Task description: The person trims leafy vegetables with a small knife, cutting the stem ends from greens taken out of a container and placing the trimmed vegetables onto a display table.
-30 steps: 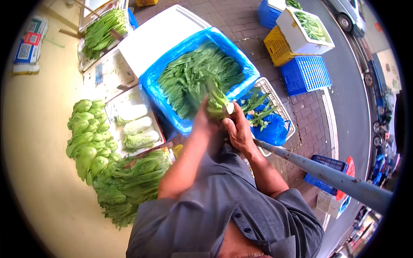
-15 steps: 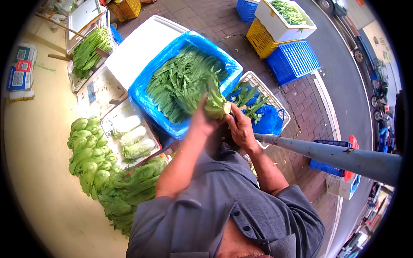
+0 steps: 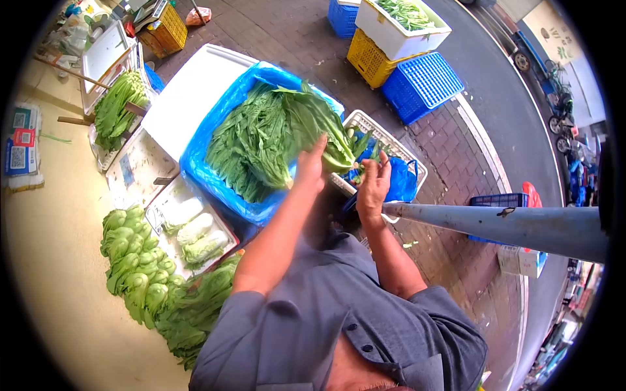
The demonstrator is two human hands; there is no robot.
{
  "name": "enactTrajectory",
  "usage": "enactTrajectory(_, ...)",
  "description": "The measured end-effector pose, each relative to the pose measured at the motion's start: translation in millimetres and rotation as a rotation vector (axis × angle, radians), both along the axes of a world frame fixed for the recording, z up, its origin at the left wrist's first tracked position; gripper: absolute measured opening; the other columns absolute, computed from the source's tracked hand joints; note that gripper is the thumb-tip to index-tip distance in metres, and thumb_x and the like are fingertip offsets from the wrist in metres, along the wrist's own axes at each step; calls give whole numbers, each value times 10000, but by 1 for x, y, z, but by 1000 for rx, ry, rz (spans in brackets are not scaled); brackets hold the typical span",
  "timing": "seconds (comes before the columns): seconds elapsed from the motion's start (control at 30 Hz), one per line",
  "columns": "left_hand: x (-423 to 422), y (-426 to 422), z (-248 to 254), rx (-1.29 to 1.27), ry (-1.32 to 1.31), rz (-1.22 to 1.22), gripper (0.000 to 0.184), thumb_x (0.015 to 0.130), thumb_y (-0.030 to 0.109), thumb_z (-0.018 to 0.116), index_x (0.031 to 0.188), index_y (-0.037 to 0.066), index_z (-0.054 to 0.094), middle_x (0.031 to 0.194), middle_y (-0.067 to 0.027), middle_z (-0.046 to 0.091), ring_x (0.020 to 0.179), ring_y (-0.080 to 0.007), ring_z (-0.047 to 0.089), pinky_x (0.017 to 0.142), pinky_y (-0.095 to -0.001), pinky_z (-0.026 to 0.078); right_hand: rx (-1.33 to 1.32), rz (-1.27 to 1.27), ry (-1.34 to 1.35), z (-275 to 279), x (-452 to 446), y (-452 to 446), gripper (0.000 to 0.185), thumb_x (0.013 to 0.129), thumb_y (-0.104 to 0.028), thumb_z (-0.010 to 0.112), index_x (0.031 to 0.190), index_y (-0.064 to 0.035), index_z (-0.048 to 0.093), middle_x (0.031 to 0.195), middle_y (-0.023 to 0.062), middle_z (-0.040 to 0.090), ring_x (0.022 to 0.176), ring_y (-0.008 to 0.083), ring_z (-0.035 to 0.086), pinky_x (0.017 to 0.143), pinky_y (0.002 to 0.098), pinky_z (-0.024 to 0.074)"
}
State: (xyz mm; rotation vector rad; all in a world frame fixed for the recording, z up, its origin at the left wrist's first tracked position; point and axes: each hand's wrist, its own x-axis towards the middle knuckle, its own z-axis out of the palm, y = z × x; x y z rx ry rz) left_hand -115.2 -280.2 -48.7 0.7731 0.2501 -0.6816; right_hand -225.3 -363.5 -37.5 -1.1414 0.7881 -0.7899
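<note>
Watching through the head camera, I start at the left: a pile of pale green heads (image 3: 134, 260) sits between eight and nine o'clock, with white cabbages (image 3: 197, 229) just to its right. Toward half past ten, the blue-lined box (image 3: 225, 203) is heaped with dark leaves. Near twelve, close to centre, my left hand (image 3: 311, 171) has its fingers around a leafy head (image 3: 319, 124), thumb laid along the ribs, the other fingers mostly hidden. That head is over the box's near right corner, leaves toward eleven, stalk end toward two. I judge it fairly light, its leaves soft, floppy and easily torn or bruised, its lower ribs crisp enough to snap if bent; any damp would make it slippery. I'd take hold low, round the firm stalk end, letting the leaves hang loose rather than squeezing them. Just short of three, my right hand (image 3: 373, 187) is near that stalk, fingers pointing up and apart from the leaves; I cannot tell whether they hold anything. Behind it lies a blue bag (image 3: 402, 185), and a grey pole (image 3: 482, 218) runs out past three o'clock.
</note>
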Motion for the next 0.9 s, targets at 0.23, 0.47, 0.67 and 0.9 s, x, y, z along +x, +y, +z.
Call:
enactTrajectory(0.23,-6,12,-26,100,-256,27,502,866,194,790,1270,-1,564,1168,-68,648,1049,-174,597,938,-332,454,-550,195,326,-47,5,-6,228,944,-192,646,890,29,640,780,144,627,733,269,605,747,370,495)
enactTrajectory(0.47,-1,78,-45,-174,130,159,580,875,275,768,1344,63,500,1242,-89,617,1126,-268,596,985,-468,474,436,-7,33,-54,18,-4,270,1031,-305,515,1063,-39,543,923,121,635,491,119,478,439,278,473)
enactTrajectory(0.67,-15,142,-56,-527,136,266,542,879,329,745,1321,79,557,1271,-94,638,1182,-290,592,1036,-493,448,622,156,380,-110,-4,3,441,1001,-454,541,1216,-69,520,1108,147,643,545,173,498,528,358,516)
enactTrajectory(0.9,-106,243,1,-84,-310,751,613,862,85,749,1389,51,436,1241,-83,620,1118,-244,623,975,-396,514,562,543,482,-149,4,9,480,978,-486,580,1127,-30,573,977,127,698,511,133,489,528,297,489)
